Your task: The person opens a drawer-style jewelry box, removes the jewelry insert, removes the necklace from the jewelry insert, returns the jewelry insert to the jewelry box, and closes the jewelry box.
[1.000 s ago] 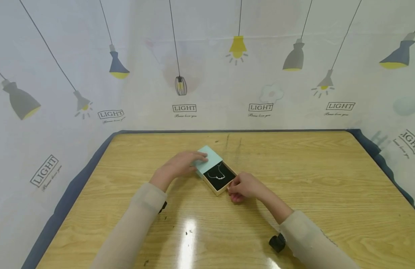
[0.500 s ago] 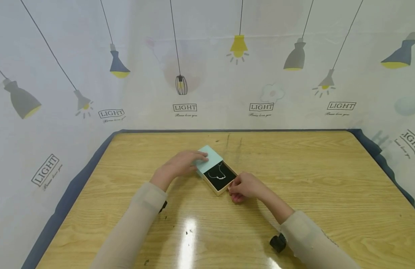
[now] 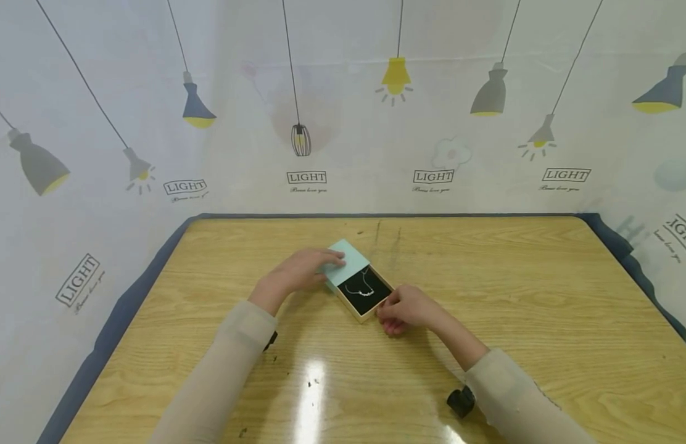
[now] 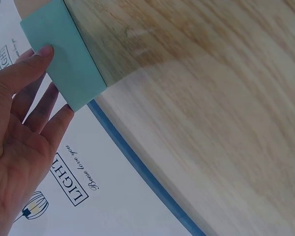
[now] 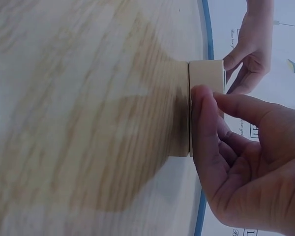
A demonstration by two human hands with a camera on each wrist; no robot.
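Observation:
A jewelry box lies near the middle of the table, its pale teal sleeve [image 3: 347,262] pushed partway off a cream drawer [image 3: 350,308]. Inside the drawer, a thin silver necklace [image 3: 367,293] rests on a black insert [image 3: 361,303]. My left hand [image 3: 298,271] grips the sleeve from the left; in the left wrist view its thumb lies on the teal side [image 4: 71,64]. At the drawer's near right end is my right hand [image 3: 406,306], thumb and index finger pinched together against it. In the right wrist view those fingertips meet at the cream end wall [image 5: 206,73]; whatever is between them is hidden.
The wooden table [image 3: 515,277] has a dark blue border [image 3: 387,216] at its far edge. A white sheet [image 3: 354,185] printed with lamps hangs behind and at the sides. A black wrist device [image 3: 461,402] sits below the right sleeve.

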